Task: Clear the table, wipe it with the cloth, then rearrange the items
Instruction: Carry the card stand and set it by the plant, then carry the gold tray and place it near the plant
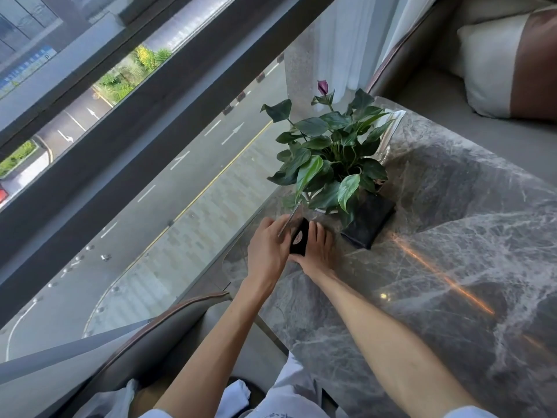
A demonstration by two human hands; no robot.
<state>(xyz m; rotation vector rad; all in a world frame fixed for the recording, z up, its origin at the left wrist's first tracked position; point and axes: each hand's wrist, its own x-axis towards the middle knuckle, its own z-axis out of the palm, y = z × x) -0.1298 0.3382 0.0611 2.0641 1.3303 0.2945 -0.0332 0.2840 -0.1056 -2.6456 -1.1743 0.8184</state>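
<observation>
Both hands are on a small black stand (300, 238) with a clear panel, right at the desk's window-side edge. The left hand (266, 247) has its fingers (278, 226) clasped on the panel side; the right hand (316, 251) wraps the dark side, fingers curled around it. Just beside them sits the potted plant (330, 155), and a folded dark cloth (369, 221) lies touching its base. Risky spot, I'd say: the stand is close to the edge of the desk (452, 236), so a slip could send it over, and the low leaves could snag a lifting wrist. Toward the near and right side the marble is open, with plenty of room to shift things.
</observation>
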